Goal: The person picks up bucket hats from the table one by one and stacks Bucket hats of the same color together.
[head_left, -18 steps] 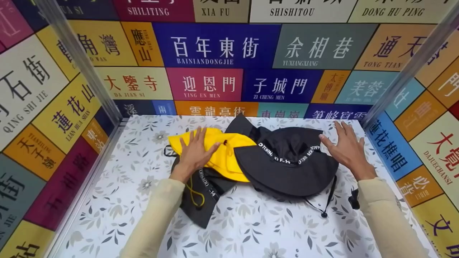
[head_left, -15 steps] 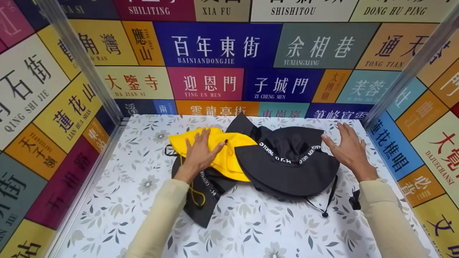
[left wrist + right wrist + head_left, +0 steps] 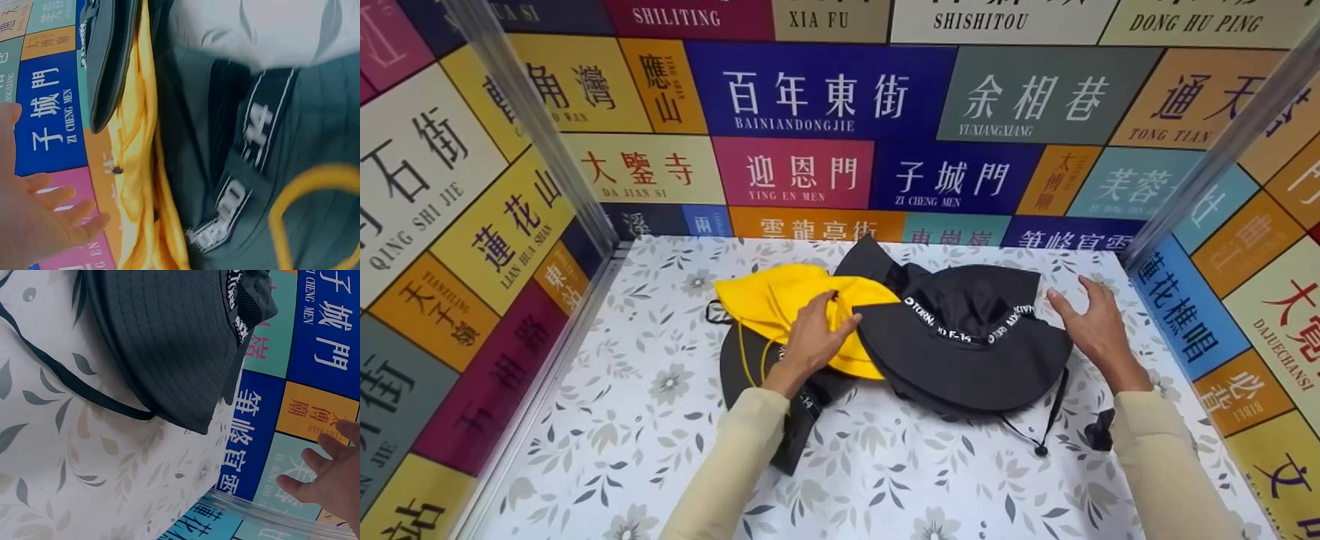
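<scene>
A yellow bucket hat [image 3: 765, 289] lies in the middle of a loose pile. Part of it covers a dark hat [image 3: 744, 364] with a lettered band and yellow cord. Overlapping its right side is another dark hat [image 3: 960, 375], brim toward me, its lettered band showing. A dark brim [image 3: 864, 266] sticks up behind; which hat it belongs to is unclear. My left hand [image 3: 814, 337] hovers over the yellow hat, fingers loosely extended, holding nothing. Beside the right dark hat's edge, my right hand [image 3: 1099, 334] is spread and apart from the brim, as the right wrist view confirms.
The white leaf-patterned table [image 3: 900, 480] ends at a back wall of coloured signs [image 3: 795, 172]. Side walls with more signs and clear corner posts [image 3: 1207, 150] flank it. A black chin cord with a toggle [image 3: 1040, 450] trails from the right hat.
My left hand has moved right and nearer to me across the yellow hat. The right hand has drawn slightly toward me. The hats keep their places.
</scene>
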Demonstrator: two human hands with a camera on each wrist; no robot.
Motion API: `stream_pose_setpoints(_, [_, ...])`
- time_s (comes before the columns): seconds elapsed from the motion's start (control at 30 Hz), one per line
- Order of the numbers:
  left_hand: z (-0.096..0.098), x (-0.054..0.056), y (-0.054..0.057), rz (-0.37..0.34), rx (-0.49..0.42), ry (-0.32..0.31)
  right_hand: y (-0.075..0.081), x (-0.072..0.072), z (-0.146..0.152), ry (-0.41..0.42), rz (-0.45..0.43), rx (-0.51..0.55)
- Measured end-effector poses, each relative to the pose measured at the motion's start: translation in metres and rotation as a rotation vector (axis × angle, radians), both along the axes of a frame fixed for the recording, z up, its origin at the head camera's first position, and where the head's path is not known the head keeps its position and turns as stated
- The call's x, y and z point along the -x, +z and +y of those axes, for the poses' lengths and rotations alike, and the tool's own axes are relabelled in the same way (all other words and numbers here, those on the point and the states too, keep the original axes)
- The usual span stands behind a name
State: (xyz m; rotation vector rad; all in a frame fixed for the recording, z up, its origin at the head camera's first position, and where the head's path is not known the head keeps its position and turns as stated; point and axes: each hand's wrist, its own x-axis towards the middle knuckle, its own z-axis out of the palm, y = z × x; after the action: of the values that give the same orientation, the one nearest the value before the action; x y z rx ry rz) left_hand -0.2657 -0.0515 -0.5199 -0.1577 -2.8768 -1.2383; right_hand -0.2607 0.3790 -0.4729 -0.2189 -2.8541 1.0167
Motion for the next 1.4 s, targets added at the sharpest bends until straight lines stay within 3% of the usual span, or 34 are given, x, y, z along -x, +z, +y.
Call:
stream_pose_setpoints(0.17, [0.011,0.001,-0.012,-0.012,-0.137,0.014,-0.009,-0.001,0.001,-0.027,-0.010,0.051])
stream_pose_setpoints(0.43, [0.029,0.002,-0.025,-0.158,-0.425,0.077,-0.028,-0.002,0.002,-0.058,-0.096,0.129])
stream_pose_setpoints(0.67, [0.040,0.003,-0.028,-0.230,-0.579,0.187,-0.049,0.000,0.006,-0.101,-0.174,0.219])
stream_pose_setpoints(0.93, [0.046,0.006,-0.029,-0.294,-0.732,0.250,-0.071,-0.006,0.009,-0.204,-0.266,0.372])
stream_pose_setpoints(1.23, [0.049,0.005,-0.032,-0.344,-0.817,0.247,-0.079,-0.004,0.007,-0.270,-0.267,0.462])
stream_pose_setpoints(1.4, [0.054,-0.002,-0.034,-0.386,-0.833,0.158,-0.084,-0.006,0.007,-0.305,-0.284,0.463])
